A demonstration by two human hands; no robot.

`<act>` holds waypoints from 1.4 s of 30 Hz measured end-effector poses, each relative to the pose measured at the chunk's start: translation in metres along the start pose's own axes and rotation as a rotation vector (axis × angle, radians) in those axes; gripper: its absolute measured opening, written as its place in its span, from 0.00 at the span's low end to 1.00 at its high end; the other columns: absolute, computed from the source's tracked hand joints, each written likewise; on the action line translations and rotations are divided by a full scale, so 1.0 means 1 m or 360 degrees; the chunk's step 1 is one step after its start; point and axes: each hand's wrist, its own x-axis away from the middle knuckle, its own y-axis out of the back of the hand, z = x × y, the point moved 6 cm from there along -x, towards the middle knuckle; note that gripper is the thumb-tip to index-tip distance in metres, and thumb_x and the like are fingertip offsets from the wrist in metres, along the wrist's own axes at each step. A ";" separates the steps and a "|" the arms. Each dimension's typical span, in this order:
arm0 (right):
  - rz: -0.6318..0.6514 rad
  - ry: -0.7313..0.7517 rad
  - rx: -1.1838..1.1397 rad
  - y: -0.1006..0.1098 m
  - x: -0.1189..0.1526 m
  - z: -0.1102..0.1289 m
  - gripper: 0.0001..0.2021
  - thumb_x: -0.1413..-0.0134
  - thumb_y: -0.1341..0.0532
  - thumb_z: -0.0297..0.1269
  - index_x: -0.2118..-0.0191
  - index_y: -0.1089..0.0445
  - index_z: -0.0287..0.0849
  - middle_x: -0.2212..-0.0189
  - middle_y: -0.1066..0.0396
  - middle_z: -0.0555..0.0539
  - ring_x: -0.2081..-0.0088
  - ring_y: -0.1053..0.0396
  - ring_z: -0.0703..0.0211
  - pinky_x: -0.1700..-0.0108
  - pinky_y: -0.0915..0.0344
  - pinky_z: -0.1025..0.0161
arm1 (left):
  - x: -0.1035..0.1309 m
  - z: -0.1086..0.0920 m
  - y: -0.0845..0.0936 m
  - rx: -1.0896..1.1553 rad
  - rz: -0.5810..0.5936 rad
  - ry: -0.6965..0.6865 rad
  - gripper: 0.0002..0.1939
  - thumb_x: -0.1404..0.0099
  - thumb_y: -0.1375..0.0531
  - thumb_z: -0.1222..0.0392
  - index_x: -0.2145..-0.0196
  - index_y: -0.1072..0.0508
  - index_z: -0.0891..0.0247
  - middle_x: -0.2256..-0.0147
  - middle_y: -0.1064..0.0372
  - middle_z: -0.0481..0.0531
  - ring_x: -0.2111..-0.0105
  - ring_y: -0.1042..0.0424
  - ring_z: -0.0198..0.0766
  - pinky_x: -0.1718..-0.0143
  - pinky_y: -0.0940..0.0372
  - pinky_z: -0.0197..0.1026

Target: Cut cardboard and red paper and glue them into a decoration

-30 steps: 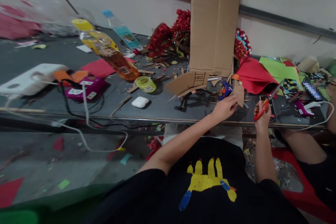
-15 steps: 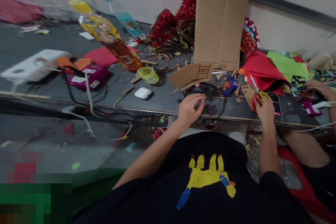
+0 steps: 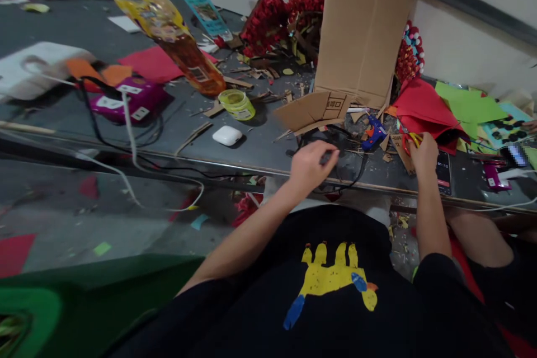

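My right hand is closed around the red and yellow handles of a pair of scissors. The blades are hard to make out against the red sheets. The scissors are over a cardboard scrap, beside a phone. Near the table's front edge, my left hand has its fingers curled towards the thumb, with nothing visible in them. Just beyond it lie a bent cardboard piece and a blue glue gun. A tall cardboard panel stands behind them.
To the left are a tilted bottle of amber liquid, a small yellow-green jar, a white earbud case and a purple power block with trailing cables. Red sheets and green sheets lie at right. Another person sits there.
The view has tilted downward and shifted. My right hand now covers more of the scissors, whose blades stood out clearly before. My left hand's fingers are more curled. The other person's hand has drawn back.
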 end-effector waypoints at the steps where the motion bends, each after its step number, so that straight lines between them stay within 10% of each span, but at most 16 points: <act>1: -0.0048 0.0071 -0.0015 -0.001 0.004 0.007 0.14 0.46 0.41 0.37 0.55 0.34 0.36 0.56 0.30 0.34 0.54 0.33 0.44 0.50 0.38 0.49 | -0.006 -0.013 -0.013 -0.0042 0.0151 -0.0006 0.11 0.32 0.47 0.56 0.65 0.28 0.63 0.67 0.27 0.54 0.65 0.27 0.39 0.63 0.36 0.38; 7: -0.0086 0.0526 -0.0109 -0.016 0.035 0.055 0.14 0.41 0.44 0.44 0.57 0.31 0.39 0.57 0.30 0.39 0.54 0.35 0.48 0.49 0.39 0.52 | -0.050 -0.053 -0.079 -0.0417 0.0670 0.0109 0.16 0.34 0.43 0.55 0.56 0.30 0.72 0.59 0.28 0.63 0.59 0.26 0.50 0.66 0.35 0.42; 13: -0.0075 0.0399 -0.0006 -0.023 0.032 0.068 0.18 0.44 0.40 0.44 0.51 0.31 0.38 0.55 0.31 0.37 0.53 0.36 0.43 0.51 0.38 0.49 | -0.064 -0.051 -0.101 -0.0481 0.0799 0.0237 0.15 0.35 0.43 0.58 0.58 0.28 0.76 0.60 0.28 0.67 0.59 0.26 0.54 0.63 0.33 0.46; 23: -0.0046 0.0404 -0.0213 -0.029 0.034 0.068 0.12 0.42 0.45 0.33 0.55 0.29 0.41 0.58 0.27 0.40 0.55 0.34 0.47 0.51 0.41 0.52 | -0.056 -0.048 -0.099 -0.0560 0.0791 0.0094 0.18 0.36 0.42 0.56 0.55 0.29 0.75 0.59 0.28 0.67 0.58 0.27 0.53 0.59 0.36 0.48; 29: -0.0042 0.0394 -0.0299 -0.032 0.035 0.064 0.10 0.43 0.44 0.32 0.57 0.29 0.41 0.59 0.26 0.41 0.56 0.34 0.47 0.52 0.40 0.52 | -0.041 -0.043 -0.065 -0.0277 0.0462 0.0032 0.12 0.35 0.44 0.57 0.60 0.27 0.68 0.60 0.27 0.60 0.58 0.28 0.48 0.56 0.39 0.46; 37: -0.0095 0.0402 -0.0473 -0.029 0.037 0.064 0.11 0.46 0.45 0.30 0.58 0.29 0.41 0.64 0.26 0.42 0.60 0.33 0.50 0.54 0.37 0.55 | -0.006 0.046 -0.033 0.1074 0.0007 0.1067 0.17 0.39 0.42 0.47 0.72 0.29 0.64 0.75 0.31 0.49 0.82 0.39 0.29 0.80 0.45 0.34; 42: -0.0071 0.0463 -0.0503 -0.028 0.039 0.068 0.12 0.47 0.45 0.30 0.58 0.29 0.40 0.64 0.26 0.42 0.61 0.33 0.51 0.55 0.36 0.55 | -0.009 0.057 -0.033 0.1589 -0.0152 0.1378 0.20 0.42 0.39 0.43 0.68 0.28 0.65 0.77 0.32 0.48 0.85 0.40 0.26 0.85 0.50 0.30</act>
